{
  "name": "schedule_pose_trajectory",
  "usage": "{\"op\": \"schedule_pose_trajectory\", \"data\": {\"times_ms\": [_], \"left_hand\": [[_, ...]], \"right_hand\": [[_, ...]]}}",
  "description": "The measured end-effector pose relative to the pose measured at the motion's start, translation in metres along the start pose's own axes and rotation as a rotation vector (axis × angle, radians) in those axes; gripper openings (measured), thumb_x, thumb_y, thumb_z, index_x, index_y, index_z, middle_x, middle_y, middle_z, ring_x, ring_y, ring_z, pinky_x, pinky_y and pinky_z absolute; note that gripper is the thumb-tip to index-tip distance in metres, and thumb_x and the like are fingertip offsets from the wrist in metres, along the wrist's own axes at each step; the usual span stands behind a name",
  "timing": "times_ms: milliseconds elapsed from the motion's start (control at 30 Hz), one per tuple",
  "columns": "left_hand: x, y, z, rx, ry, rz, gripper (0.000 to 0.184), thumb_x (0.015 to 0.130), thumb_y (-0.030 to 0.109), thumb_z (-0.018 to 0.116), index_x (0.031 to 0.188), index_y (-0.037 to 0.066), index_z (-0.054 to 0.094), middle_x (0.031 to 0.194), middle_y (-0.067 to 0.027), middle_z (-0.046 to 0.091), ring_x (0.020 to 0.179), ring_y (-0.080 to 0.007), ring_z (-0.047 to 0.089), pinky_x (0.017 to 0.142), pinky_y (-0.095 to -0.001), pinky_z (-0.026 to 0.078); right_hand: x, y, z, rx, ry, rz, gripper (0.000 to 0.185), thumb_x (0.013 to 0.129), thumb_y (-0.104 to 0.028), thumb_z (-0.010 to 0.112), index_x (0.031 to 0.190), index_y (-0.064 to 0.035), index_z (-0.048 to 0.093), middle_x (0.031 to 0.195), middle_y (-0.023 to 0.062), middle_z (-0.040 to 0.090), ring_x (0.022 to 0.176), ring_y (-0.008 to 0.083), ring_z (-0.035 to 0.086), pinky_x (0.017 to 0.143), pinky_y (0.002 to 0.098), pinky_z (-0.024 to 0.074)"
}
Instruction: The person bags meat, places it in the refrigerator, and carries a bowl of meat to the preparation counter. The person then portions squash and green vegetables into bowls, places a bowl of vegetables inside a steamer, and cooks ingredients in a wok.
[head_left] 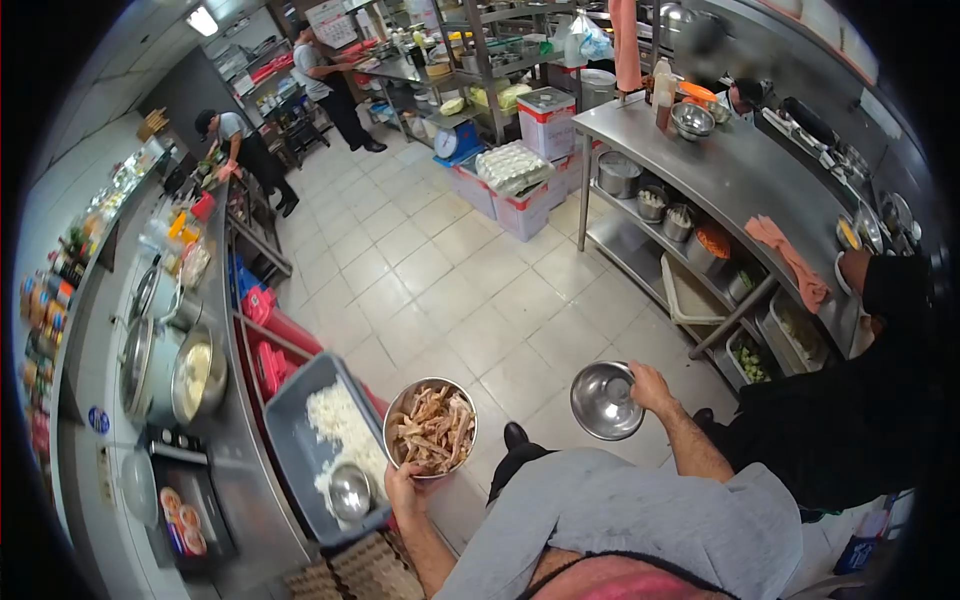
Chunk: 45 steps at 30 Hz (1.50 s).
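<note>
My left hand (405,488) is closed on the rim of a steel bowl filled with brown strips of cooked meat (432,428). Off to the right, my right hand (652,388) grips the edge of a shiny metal bowl (604,402), whose inside faces me with no food visible in it. Just left of the meat bowl stands a grey plastic tub (284,440) holding white rice (345,425). A small steel bowl (350,492) lies on the rice. The fingers under both held bowls are partly hidden.
A steel counter (235,400) with pots runs along the left. At right, a steel worktable (690,170) has shelves of containers. A person in black (840,400) stands close on my right. Egg cartons (360,570) lie below the tub. Two people work farther back.
</note>
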<state>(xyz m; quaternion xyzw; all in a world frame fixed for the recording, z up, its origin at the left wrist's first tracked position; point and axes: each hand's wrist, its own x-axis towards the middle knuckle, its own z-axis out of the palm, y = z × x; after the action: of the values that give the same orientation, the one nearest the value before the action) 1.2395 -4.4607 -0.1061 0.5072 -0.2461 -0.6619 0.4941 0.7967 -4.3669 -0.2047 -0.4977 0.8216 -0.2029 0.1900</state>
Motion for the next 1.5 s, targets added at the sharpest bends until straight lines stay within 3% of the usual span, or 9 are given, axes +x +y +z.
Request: {"op": "schedule_pose_trajectory", "data": {"times_ms": [133,300,467,733,867,1033,1200,1300,1500], "left_hand": [[0.133,0.045,0.048,0.057,-0.151,0.028,0.049,0.064,-0.006,0.041,0.113,-0.005,0.046,0.102,-0.0169,0.058,0.083,-0.0262,0.062,0.067,-0.0355,0.056],[0.271,0.092,0.155,0.178,-0.232,-0.002,0.046,0.066,-0.005,0.042,0.111,-0.002,0.048,0.070,-0.0032,0.054,0.047,-0.0095,0.048,0.041,-0.0227,0.044],[0.395,0.096,0.280,0.251,-0.373,-0.034,0.047,0.064,-0.003,0.044,0.111,-0.002,0.048,0.074,-0.0047,0.055,0.051,-0.0115,0.051,0.043,-0.0254,0.048],[0.529,0.109,0.500,0.300,-0.622,-0.124,0.049,0.065,-0.004,0.046,0.113,-0.005,0.044,0.092,-0.0129,0.059,0.068,-0.0197,0.061,0.055,-0.0319,0.055],[0.595,0.110,0.589,0.355,-0.733,-0.162,0.050,0.067,-0.004,0.046,0.117,-0.004,0.041,0.098,-0.0149,0.059,0.073,-0.0216,0.063,0.058,-0.0318,0.056],[0.708,0.092,0.684,0.540,-0.849,-0.146,0.046,0.070,-0.001,0.048,0.116,-0.004,0.043,0.096,-0.0148,0.059,0.072,-0.0214,0.063,0.056,-0.0327,0.056],[0.787,0.087,0.796,0.622,-1.026,-0.205,0.044,0.071,0.001,0.051,0.114,-0.005,0.047,0.098,-0.0159,0.059,0.073,-0.0215,0.064,0.055,-0.0317,0.057],[0.830,0.075,0.863,0.741,-1.149,-0.220,0.041,0.072,0.004,0.054,0.112,-0.005,0.050,0.099,-0.0159,0.059,0.073,-0.0213,0.064,0.053,-0.0299,0.056],[0.876,0.051,0.990,0.906,-1.488,-0.165,0.049,0.075,0.013,0.059,0.120,-0.004,0.048,0.095,-0.0101,0.057,0.076,-0.0184,0.062,0.049,-0.0242,0.051]], "right_hand": [[0.074,-0.026,-0.020,-0.034,0.067,0.143,0.024,0.069,0.002,0.049,0.093,-0.0020,0.050,0.089,0.0237,0.059,0.088,0.0431,0.055,0.075,0.0506,0.0437],[0.176,-0.028,-0.040,0.012,0.218,0.322,0.024,0.068,0.003,0.048,0.092,-0.0008,0.050,0.088,0.0251,0.059,0.088,0.0441,0.055,0.077,0.0503,0.0433],[0.306,-0.049,-0.058,0.227,0.431,0.354,0.021,0.067,0.003,0.049,0.088,0.0011,0.049,0.084,0.0272,0.059,0.084,0.0458,0.055,0.073,0.0487,0.0434],[0.569,-0.109,-0.090,0.579,0.357,0.291,0.023,0.064,0.000,0.055,0.087,0.0026,0.053,0.083,0.0232,0.060,0.084,0.0370,0.060,0.076,0.0416,0.0438],[0.674,-0.111,-0.091,0.753,0.294,0.351,0.033,0.060,0.006,0.056,0.092,0.0047,0.054,0.083,0.0170,0.060,0.080,0.0240,0.058,0.070,0.0353,0.0452],[0.778,-0.110,-0.117,1.010,0.307,0.420,0.026,0.069,0.012,0.048,0.093,0.0045,0.054,0.083,0.0109,0.059,0.078,0.0172,0.055,0.070,0.0313,0.0461],[0.862,-0.081,-0.141,1.057,0.532,0.420,0.018,0.076,0.005,0.055,0.094,0.0027,0.055,0.085,0.0076,0.059,0.077,0.0139,0.054,0.070,0.0284,0.0469],[0.899,-0.065,-0.164,1.104,0.691,0.509,0.023,0.074,0.010,0.043,0.093,0.0030,0.055,0.081,0.0091,0.060,0.070,0.0143,0.057,0.057,0.0298,0.0491],[0.957,-0.030,-0.221,1.263,0.719,0.732,0.022,0.083,0.002,0.052,0.104,0.0008,0.053,0.092,0.0074,0.060,0.079,0.0117,0.057,0.069,0.0266,0.0493]]}}
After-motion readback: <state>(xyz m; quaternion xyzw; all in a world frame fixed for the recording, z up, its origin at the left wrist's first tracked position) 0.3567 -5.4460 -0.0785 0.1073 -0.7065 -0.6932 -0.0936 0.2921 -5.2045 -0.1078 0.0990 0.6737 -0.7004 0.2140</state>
